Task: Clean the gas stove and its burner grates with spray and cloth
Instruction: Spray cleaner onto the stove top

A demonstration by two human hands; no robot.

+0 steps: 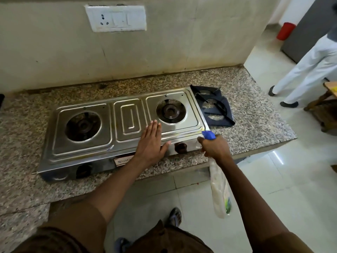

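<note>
Stove point(91, 143) front label reads "SUK", rest behind left hand point(151, 143)

A small nameplate point(122, 162) on the front panel of the steel gas stove point(87, 143) shows the letters "SUK"; the person's left forearm covers the rest of the word. The spray bottle point(219, 190) carries a green-marked label low on its body, but its print is too blurred to read. No other writing is legible.
</note>
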